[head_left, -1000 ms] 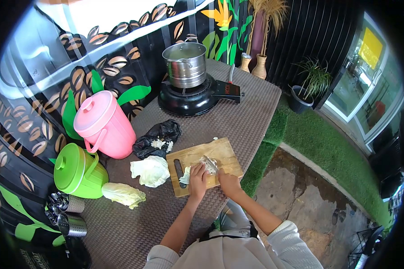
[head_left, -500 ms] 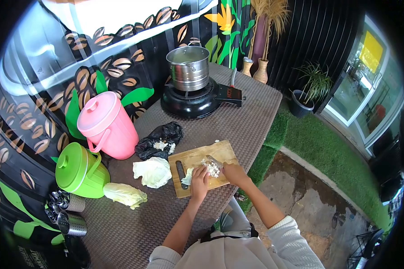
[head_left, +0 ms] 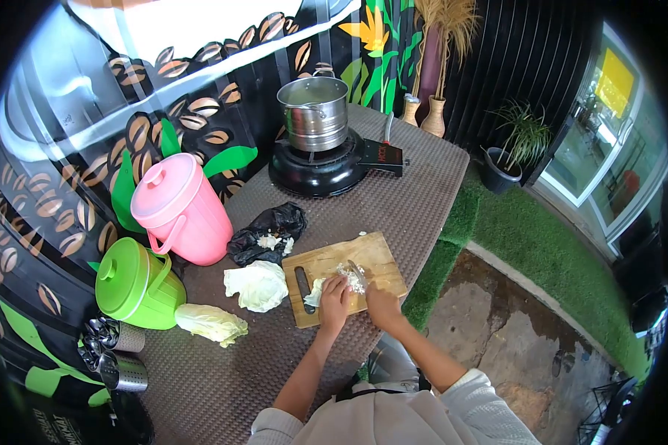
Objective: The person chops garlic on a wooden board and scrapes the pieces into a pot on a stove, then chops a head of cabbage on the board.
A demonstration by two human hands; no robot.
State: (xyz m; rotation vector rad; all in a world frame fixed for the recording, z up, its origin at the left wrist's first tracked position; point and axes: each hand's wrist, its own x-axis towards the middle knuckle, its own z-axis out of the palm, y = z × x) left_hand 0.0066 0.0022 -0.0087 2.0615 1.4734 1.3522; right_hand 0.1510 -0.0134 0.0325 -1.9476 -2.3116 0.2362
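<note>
On the wooden cutting board (head_left: 321, 259) lies a small heap of finely chopped pale vegetable (head_left: 351, 279). My right hand (head_left: 382, 305) is closed around the handle of a knife (head_left: 357, 273), whose blade lies over the heap. My left hand (head_left: 334, 294) rests on the board at the heap's near left edge, its fingers together over a pale green cabbage piece (head_left: 314, 294). Left of the board are a loose cabbage leaf bundle (head_left: 257, 286) and a longer cabbage piece (head_left: 211, 324).
A steel pot (head_left: 314, 117) stands on a black portable stove (head_left: 315, 169) at the back. Behind the cabbage are a black plastic bag (head_left: 280, 222), a pink lidded jug (head_left: 185, 215) and a green one (head_left: 141, 285). Metal holders (head_left: 123, 371) stand at the left edge.
My right hand has moved slightly down and toward me, and the knife blade has turned over the heap. The whole view has shifted a little.
</note>
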